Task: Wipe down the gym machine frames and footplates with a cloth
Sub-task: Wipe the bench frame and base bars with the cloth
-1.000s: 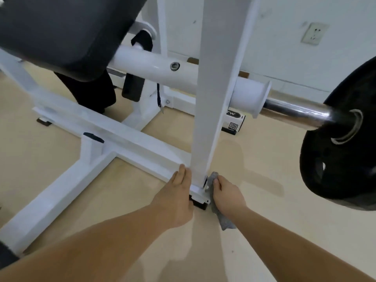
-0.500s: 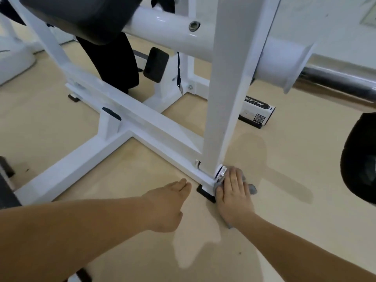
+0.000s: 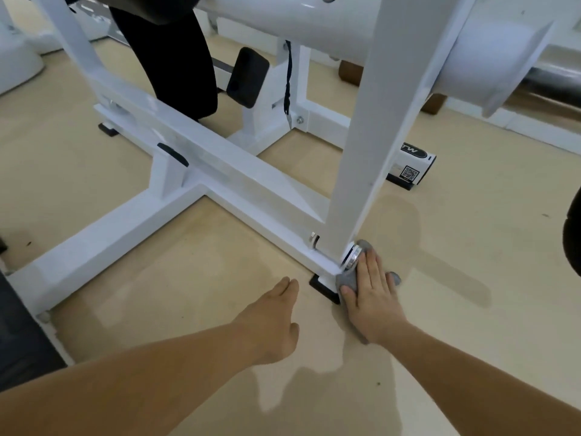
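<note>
Down at the corner of the white machine frame (image 3: 251,184), the right hand (image 3: 374,297) lies flat on a grey cloth (image 3: 347,280). It presses the cloth against the end of the base beam, right where the upright post (image 3: 377,136) meets it. Its fingers (image 3: 371,269) are straight and pressed together, pointing to 12 o'clock, with the thumb out toward 9 o'clock on the cloth. The cloth bunches under the palm. One fold pokes up at 12 o'clock against a round metal cap (image 3: 353,258) at the post's foot, and another bit shows past the little finger at 3 o'clock. A black rubber foot (image 3: 320,286) sits under the beam end, just at 9 o'clock of the thumb. The left hand (image 3: 273,322) is low over the floor (image 3: 471,309), at about 8 o'clock from the right hand, apart from the frame and holding nothing. Its fingers (image 3: 287,287) are straight and close together, pointing toward 1 o'clock, and I cannot tell whether they touch the floor. A cross leg (image 3: 103,240) runs off from the beam toward 8 o'clock. Up at 1 o'clock a thick white tube (image 3: 471,58) ends in a flange, with a chrome bar (image 3: 559,77) beyond it. A black weight plate (image 3: 573,237) peeks in at 3 o'clock.
</note>
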The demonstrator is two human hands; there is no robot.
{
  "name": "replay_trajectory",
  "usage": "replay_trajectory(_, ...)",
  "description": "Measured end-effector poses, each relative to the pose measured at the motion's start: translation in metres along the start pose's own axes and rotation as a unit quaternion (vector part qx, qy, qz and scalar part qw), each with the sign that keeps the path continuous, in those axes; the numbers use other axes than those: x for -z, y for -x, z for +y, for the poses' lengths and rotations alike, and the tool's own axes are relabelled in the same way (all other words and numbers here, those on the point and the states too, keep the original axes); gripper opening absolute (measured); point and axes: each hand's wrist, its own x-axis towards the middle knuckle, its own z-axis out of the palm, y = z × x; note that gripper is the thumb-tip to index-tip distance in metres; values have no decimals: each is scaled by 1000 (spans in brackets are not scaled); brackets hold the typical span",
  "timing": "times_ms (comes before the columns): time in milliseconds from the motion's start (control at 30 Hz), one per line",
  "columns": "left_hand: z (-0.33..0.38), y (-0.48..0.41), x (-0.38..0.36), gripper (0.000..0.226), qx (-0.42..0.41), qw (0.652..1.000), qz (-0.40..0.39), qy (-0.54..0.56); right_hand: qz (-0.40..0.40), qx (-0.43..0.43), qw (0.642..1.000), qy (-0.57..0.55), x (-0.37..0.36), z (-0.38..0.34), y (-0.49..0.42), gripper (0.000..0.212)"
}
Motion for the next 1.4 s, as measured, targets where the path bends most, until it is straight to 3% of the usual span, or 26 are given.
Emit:
replay_trajectory(100,0,-3,0,76,3,1000,17,21,-60,21,998,-1,14,14,-11,78)
replay_trajectory(233,2,-5,-1,71,-5,997,42,57,76,52,993,-69,-1,-18,27,62)
replay_trajectory(333,4,-9,-6,52,24,986,58,154,46,95,993,-62,0,-42,53,56)
replay_trajectory(400,12,-6,-10,41,56,949,38,308,-2,85,984,-155,17,-54,66,42)
replay_trajectory(467,23,1,-11,29,92,892,-18,443,19,39,955,-295,31,-61,71,31)
replay_trajectory(567,36,8,-9,45,99,778,-105,611,-34,-21,915,-402,55,-73,75,34)
replay_trajectory(633,44,6,-10,44,109,738,-101,658,-96,-61,892,-439,62,-75,79,38)
replay_trajectory(700,45,2,-12,31,122,772,-59,621,-129,-72,891,-429,66,-70,81,39)
replay_trajectory(767,38,-6,-14,21,143,842,17,520,-78,-78,916,-385,66,-59,81,42)
replay_trajectory(833,28,-13,-13,22,170,880,83,435,-5,-113,946,-302,62,-42,78,39)
replay_trajectory(933,15,-22,-4,27,198,894,173,362,-54,-151,968,-196,42,-16,70,43)
replay_trajectory(1033,8,-36,24,32,201,895,221,332,-131,-165,963,-167,26,5,58,60)
replay_trajectory(1100,8,-47,51,38,192,909,249,275,-156,-190,961,-129,24,12,51,61)
replay_trajectory(1233,2,-63,61,25,141,890,316,297,-173,-210,961,-59,15,8,49,62)
replay_trajectory(1333,21,-73,25,12,139,813,324,464,-182,-197,962,-45,15,17,43,68)
replay_trajectory(1400,46,-83,4,36,144,790,316,505,-195,-203,958,-59,14,24,34,62)
